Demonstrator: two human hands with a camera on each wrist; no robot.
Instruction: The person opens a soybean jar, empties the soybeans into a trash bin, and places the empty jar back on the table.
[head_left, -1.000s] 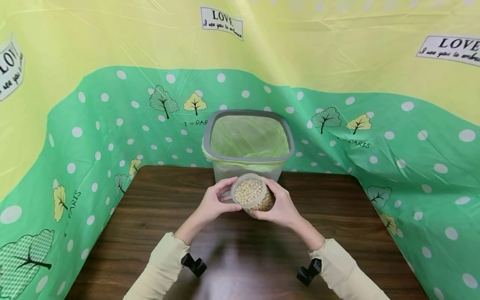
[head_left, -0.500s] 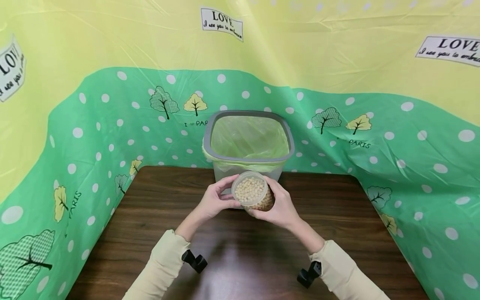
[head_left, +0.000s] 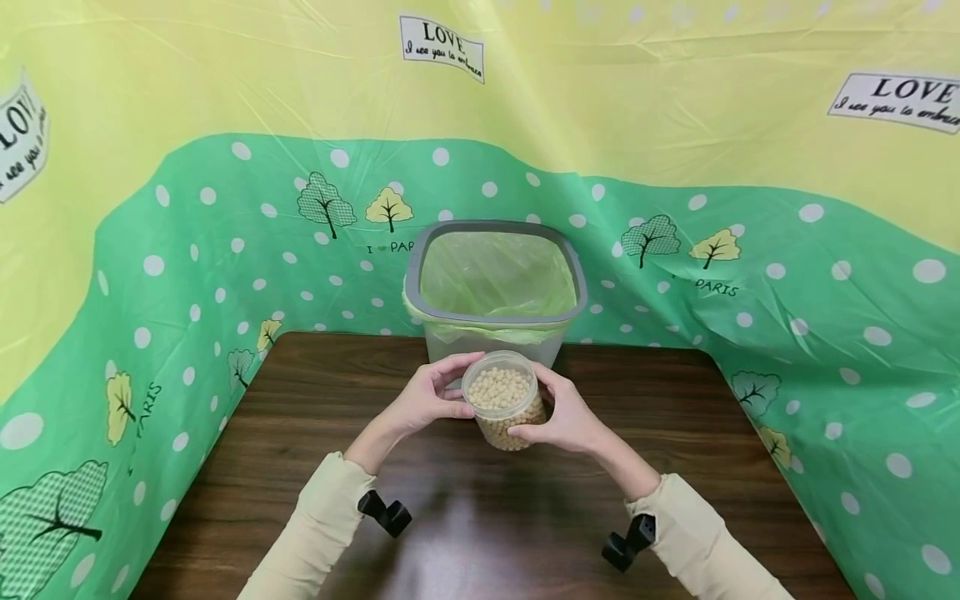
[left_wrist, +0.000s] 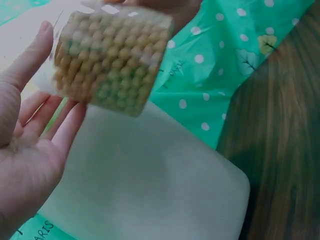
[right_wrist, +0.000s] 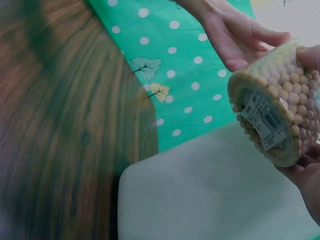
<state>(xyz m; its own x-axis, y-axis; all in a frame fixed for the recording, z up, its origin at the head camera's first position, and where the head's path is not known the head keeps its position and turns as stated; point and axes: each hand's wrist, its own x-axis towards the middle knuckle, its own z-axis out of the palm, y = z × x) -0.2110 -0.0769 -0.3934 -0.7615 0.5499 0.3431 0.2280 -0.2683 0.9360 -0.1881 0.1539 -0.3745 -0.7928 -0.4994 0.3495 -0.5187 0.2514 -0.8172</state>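
A clear round jar [head_left: 510, 423] full of small round tan pieces is held up in front of the grey bin, its round top tilted toward the head camera. My right hand [head_left: 573, 417] grips the jar's right side, thumb across its front. My left hand [head_left: 423, 400] is cupped around the left of the jar's top rim, thumb in front and fingers behind. The left wrist view shows the left fingers [left_wrist: 70, 125] beneath the jar's top end. A white barcode label [right_wrist: 265, 120] covers part of the base in the right wrist view.
A grey bin [head_left: 498, 318] with a light green liner bag stands at the back of the dark wooden table [head_left: 330, 417]. Behind and beside the table hangs a green and yellow printed cloth [head_left: 247, 208].
The jar has tipped to a more upright pose and come slightly lower, showing more of its front side. The right thumb now lies farther up across the jar's front. The bin has stayed put.
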